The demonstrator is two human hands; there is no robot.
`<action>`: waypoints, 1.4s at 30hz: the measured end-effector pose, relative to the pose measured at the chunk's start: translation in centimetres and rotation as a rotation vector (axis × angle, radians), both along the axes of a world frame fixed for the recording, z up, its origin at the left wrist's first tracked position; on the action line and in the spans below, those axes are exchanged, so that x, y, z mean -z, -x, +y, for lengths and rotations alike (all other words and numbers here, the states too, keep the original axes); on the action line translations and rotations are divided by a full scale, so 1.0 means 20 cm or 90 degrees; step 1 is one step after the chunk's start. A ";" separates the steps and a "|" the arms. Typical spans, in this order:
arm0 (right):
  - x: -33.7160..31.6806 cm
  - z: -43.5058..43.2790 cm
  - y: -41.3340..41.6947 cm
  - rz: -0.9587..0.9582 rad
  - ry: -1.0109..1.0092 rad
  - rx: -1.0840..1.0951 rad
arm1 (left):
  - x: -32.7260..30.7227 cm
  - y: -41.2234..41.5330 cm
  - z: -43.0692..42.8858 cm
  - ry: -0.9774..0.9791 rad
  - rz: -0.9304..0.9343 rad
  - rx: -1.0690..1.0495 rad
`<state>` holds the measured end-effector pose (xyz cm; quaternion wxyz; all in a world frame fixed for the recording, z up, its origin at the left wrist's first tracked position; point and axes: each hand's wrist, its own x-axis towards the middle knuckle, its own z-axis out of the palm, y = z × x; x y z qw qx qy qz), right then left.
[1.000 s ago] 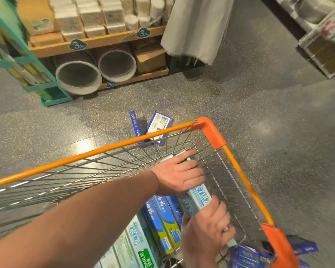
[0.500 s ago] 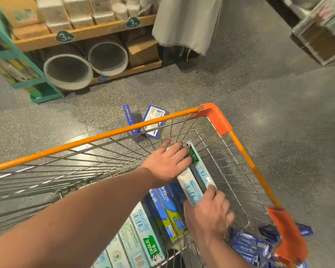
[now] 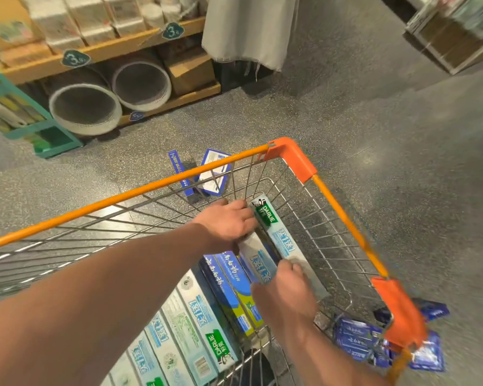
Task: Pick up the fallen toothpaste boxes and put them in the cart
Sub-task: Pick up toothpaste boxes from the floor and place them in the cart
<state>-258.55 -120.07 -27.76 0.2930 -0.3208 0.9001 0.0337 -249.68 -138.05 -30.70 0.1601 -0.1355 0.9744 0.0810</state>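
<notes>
Toothpaste boxes [image 3: 280, 235] marked DARLIE in cart [image 3: 123, 197], left hand [image 3: 227, 222] flat on them, right hand [image 3: 286, 293] gripping one

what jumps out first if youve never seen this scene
The orange-rimmed wire cart fills the middle, with the left hand touching the far end and the right hand gripping the near end of a pale toothpaste box inside it. Blue boxes lie on the floor just beyond its front.

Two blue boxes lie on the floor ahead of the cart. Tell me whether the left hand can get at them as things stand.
Probably not: the left hand is down in the cart on the Darlie toothpaste boxes, and the front wire wall stands between it and the blue boxes beyond.
</notes>
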 end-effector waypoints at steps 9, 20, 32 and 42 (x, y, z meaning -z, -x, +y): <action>-0.04 -0.05 -0.09 -0.107 -0.095 -0.111 | -0.09 -0.14 0.03 -0.040 -0.087 -0.006; -0.02 -0.05 -0.14 -0.248 -0.192 -0.176 | -0.03 -0.20 0.05 -0.117 -0.153 0.017; -0.04 -0.05 -0.18 -0.336 -0.258 -0.245 | -0.06 -0.24 0.06 -0.141 -0.283 0.037; -0.21 0.00 -0.11 -0.246 -0.103 -0.180 | -0.30 -0.24 0.15 -0.118 -0.253 -0.046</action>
